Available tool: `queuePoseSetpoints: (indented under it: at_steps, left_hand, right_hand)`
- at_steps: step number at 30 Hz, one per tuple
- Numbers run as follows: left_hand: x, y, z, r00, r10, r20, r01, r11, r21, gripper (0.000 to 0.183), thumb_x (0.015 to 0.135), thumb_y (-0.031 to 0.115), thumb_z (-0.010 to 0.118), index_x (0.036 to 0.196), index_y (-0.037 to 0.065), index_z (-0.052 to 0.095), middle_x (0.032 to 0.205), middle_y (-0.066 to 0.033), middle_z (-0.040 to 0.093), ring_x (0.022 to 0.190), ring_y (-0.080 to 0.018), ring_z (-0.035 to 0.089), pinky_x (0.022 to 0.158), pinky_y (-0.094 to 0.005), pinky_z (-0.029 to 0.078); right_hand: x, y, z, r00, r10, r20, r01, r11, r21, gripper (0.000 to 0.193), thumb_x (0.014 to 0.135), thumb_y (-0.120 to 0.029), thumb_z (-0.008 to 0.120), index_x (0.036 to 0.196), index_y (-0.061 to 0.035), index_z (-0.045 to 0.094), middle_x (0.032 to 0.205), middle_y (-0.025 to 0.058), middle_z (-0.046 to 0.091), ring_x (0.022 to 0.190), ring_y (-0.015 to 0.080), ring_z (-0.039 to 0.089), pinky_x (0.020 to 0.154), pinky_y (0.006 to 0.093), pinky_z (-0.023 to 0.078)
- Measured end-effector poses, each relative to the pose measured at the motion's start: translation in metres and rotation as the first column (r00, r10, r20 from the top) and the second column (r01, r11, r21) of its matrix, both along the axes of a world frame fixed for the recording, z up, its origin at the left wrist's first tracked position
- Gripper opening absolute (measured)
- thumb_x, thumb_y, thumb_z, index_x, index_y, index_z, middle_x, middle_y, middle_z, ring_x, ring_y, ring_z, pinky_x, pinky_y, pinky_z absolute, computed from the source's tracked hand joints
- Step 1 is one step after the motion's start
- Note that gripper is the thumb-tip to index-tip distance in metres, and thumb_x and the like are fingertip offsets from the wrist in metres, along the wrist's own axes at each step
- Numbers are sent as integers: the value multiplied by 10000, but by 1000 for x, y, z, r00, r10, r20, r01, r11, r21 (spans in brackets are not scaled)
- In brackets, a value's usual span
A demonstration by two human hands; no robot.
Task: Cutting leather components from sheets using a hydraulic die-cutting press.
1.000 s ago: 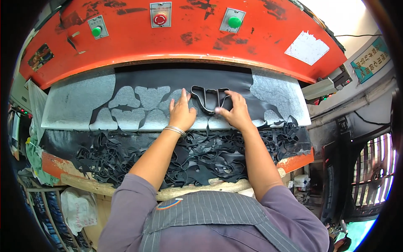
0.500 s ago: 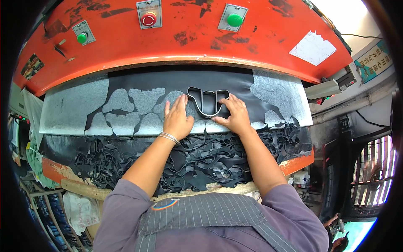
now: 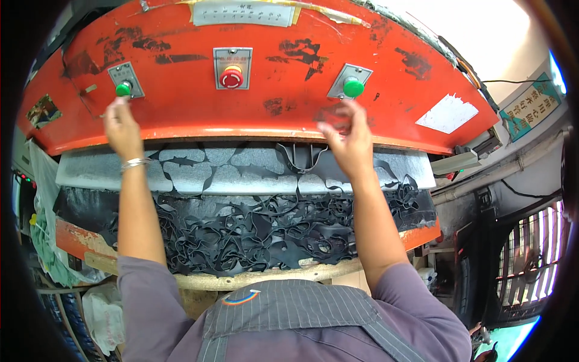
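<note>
My left hand (image 3: 124,131), a bracelet at its wrist, is raised in front of the red press beam (image 3: 181,114), fingertips at or just under the left green push button (image 3: 123,89). Thumb and fingers of my right hand (image 3: 351,140) are apart and hold nothing; it is just below the right green push button (image 3: 353,88). Between the hands, a metal cutting die (image 3: 300,167) lies on black sheet material (image 3: 329,167) over the pale cutting board (image 3: 241,184). The beam hides the die's far part.
A red stop button (image 3: 231,77) sits between the green ones. Tangled black offcuts (image 3: 259,235) heap along the near ledge, above a worn wooden edge (image 3: 241,281). Plastic sheeting (image 3: 45,193) hangs at the left, and a dark fan-like grille (image 3: 531,259) stands at the right.
Both hands have let go of the die area and risen to the green buttons, the left one also moving outward. The view has shifted, and the beam now covers part of the die.
</note>
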State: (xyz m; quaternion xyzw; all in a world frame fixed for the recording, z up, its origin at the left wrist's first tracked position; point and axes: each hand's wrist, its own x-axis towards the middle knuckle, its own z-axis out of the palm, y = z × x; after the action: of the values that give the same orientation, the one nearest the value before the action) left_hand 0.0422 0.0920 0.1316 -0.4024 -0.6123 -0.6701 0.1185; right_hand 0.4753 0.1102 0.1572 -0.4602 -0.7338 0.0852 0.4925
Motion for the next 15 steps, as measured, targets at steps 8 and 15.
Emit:
queuePoseSetpoints:
  at_steps: [8,15]
  left_hand:
    - [-27,-62,15,988,-154,-24,148,974,-170,417,1014,348,432,802,-9,472,681,-36,412,674,-143,394,658,-311,388]
    - [-4,-100,58,964,-62,-257,17,985,-172,395,1006,308,468,774,-11,469,656,-26,459,647,-129,404,603,-313,368]
  right_hand:
    - [8,-26,3,957,68,-281,-57,997,47,272,830,-132,744,969,-27,535,727,40,583,606,86,525,567,247,455]
    - [17,-44,29,968,-24,-250,28,1000,12,255,840,-128,714,953,-10,518,689,122,645,616,177,628,579,306,497]
